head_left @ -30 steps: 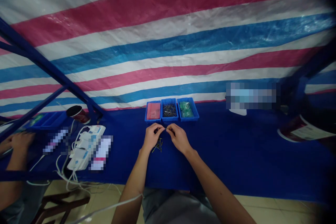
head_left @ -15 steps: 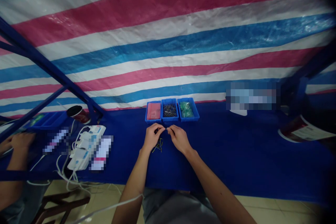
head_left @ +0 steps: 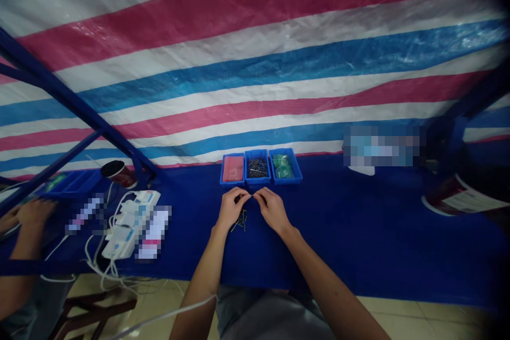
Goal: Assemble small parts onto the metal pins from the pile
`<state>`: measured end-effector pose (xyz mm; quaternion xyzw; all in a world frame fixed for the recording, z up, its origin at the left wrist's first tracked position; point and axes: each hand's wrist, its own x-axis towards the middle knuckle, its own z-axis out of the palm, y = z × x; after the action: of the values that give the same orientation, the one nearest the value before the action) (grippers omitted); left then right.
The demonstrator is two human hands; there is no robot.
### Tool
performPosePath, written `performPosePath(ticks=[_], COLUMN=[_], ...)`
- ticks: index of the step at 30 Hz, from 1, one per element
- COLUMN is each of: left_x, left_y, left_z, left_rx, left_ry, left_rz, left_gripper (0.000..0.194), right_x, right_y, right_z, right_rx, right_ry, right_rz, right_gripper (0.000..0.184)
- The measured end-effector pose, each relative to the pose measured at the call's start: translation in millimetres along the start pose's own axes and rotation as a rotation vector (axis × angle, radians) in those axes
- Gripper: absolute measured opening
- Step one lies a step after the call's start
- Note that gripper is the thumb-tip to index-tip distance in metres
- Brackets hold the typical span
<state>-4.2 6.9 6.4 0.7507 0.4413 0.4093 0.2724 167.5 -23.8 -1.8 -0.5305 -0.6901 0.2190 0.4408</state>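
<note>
My left hand (head_left: 232, 207) and my right hand (head_left: 271, 209) meet fingertip to fingertip above the blue table (head_left: 358, 234), both pinched on a tiny part (head_left: 252, 196) too small to name. A little heap of dark screws (head_left: 241, 220) lies on the cloth just below my left hand. Behind the hands stand three small blue trays in a row: one with pink pieces (head_left: 232, 169), one with dark screws (head_left: 257, 167), one with green pieces (head_left: 283, 166).
At the left lie a white power strip with cables (head_left: 128, 223), a dark cup (head_left: 117, 171) and another blue tray (head_left: 75, 181). Another person's hand (head_left: 32, 212) rests at the far left. Blue frame bars (head_left: 79, 111) cross there. A striped tarp hangs behind.
My right hand's fingertips have edged slightly left, closing the small gap to my left hand. Nothing else has moved.
</note>
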Motion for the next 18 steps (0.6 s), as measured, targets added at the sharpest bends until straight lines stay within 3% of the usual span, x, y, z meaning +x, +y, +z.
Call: performPosePath(ticks=[18], left_x=[-0.1], left_y=[-1.8], left_z=[1.1], left_rx=[0.011], left_ry=[0.002], left_rz=[0.000], left_gripper=[0.018], right_x=[-0.2], right_y=[-0.8], right_z=[-0.1], right_rx=[0.063], right_ry=[0.065], right_rz=[0.010], right_gripper=[0.016])
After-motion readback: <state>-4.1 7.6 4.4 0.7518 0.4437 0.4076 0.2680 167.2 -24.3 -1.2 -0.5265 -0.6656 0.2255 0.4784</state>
